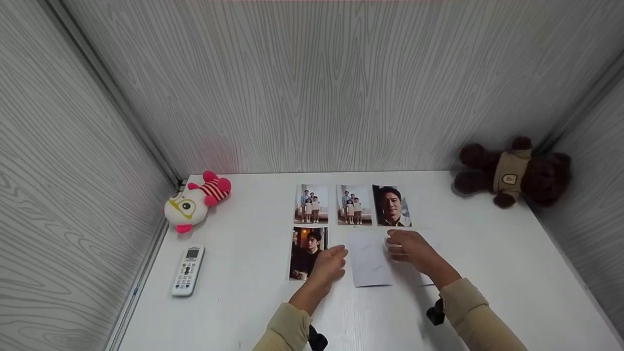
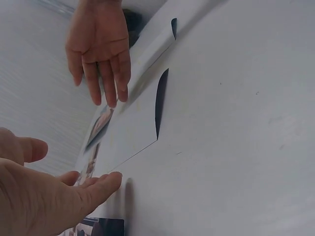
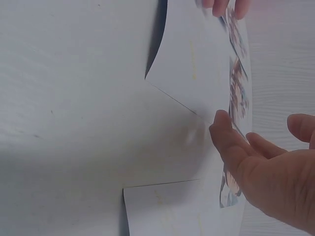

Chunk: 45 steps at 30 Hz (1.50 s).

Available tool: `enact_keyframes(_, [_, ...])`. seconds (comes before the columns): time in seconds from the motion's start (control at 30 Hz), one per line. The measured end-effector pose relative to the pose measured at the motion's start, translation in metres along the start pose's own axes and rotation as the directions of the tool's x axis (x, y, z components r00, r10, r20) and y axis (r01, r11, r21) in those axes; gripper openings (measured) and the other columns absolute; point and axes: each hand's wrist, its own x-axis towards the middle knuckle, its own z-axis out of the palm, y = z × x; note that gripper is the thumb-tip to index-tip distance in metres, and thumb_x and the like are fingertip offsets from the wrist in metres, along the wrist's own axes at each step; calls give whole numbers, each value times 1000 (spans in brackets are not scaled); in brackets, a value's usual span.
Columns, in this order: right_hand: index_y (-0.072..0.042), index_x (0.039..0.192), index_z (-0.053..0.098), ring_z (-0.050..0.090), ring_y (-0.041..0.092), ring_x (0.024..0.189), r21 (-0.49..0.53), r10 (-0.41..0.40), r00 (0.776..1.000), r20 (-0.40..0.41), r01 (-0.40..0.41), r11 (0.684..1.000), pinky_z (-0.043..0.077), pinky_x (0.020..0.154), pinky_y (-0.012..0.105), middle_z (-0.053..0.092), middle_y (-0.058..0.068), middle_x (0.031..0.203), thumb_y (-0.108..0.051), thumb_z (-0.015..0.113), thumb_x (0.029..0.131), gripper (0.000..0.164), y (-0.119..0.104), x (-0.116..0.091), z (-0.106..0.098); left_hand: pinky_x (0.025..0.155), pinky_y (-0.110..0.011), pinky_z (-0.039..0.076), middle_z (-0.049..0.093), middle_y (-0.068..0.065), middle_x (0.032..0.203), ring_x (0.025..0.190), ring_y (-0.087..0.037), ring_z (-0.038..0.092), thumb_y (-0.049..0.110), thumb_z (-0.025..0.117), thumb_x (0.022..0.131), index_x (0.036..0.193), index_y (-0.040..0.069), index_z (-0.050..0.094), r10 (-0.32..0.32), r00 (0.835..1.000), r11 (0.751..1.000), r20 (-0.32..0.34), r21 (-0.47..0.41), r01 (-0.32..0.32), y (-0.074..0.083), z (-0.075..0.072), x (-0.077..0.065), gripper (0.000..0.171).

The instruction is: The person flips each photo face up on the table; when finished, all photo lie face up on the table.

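A white-backed photo card (image 1: 371,263) lies between my two hands, its near edge curled up slightly off the table. My left hand (image 1: 327,267) hovers at its left side with fingers extended, partly covering a photo of a seated person in dark clothes (image 1: 303,256). On the other side, my right hand (image 1: 412,249) has its fingers loosely extended near the card's right edge, holding nothing. A second white-backed card (image 3: 162,209) lies to the right, mostly hidden by the right hand in the head view. Behind are two matching family photos (image 1: 312,204) and a portrait photo (image 1: 392,207).
A striped plush toy (image 1: 195,202) lies at the back left, with a white remote control (image 1: 188,271) in front of it. At the back right a brown teddy bear (image 1: 512,173) lies on its side. Wood-grain panels (image 1: 312,87) wall in the white table (image 1: 243,312).
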Motion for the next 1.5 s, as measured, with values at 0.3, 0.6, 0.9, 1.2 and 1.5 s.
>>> enact_keyframes(0.3, [5, 155, 30, 44, 44, 141, -10, 3, 1000, 8, -3, 1000, 48, 110, 50, 35, 33, 157, -20, 44, 107, 56, 6, 0, 6, 110, -65, 41, 37, -36, 154, 141, -53, 40, 19, 53, 102, 148, -12, 40, -61, 997, 996, 42, -70, 64, -4, 4, -1, 57])
enact_keyframes(0.6, [2, 157, 28, 38, 45, 146, 25, 18, 1000, -2, -18, 1000, 43, 114, 53, 29, 30, 161, -21, 43, 108, 56, 4, -4, 1, 110, -61, 43, 43, -30, 151, 138, -44, 46, 21, 51, 103, 151, -10, 36, -90, 994, 989, 56, -115, 96, -2, 5, -1, 60])
enact_keyframes(0.9, [3, 157, 26, 38, 43, 146, 130, 41, 999, 11, -42, 991, 49, 109, 47, 29, 31, 161, -27, 43, 109, 59, 8, -3, 3, 111, -63, 41, 33, -32, 158, 142, -49, 39, 22, 50, 103, 152, -9, 35, -100, 992, 987, 72, -118, 108, -4, 6, 1, 60])
enact_keyframes(1.2, [1, 157, 28, 45, 38, 143, 273, 78, 997, -1, -75, 959, 53, 105, 45, 31, 29, 160, -27, 46, 109, 58, 8, -1, 3, 108, -56, 48, 38, -36, 153, 139, -51, 43, 18, 49, 102, 149, -10, 39, -100, 994, 984, 50, -144, 106, -6, 7, 3, 56])
enact_keyframes(1.5, [2, 151, 40, 64, 23, 115, 323, 109, 994, -13, -99, 941, 58, 96, 36, 52, 22, 144, -25, 53, 106, 53, 11, 0, 4, 91, -40, 57, 60, -16, 124, 112, -25, 59, 19, 54, 101, 147, -7, 46, -100, 995, 986, 12, -136, 100, -9, 7, 4, 53])
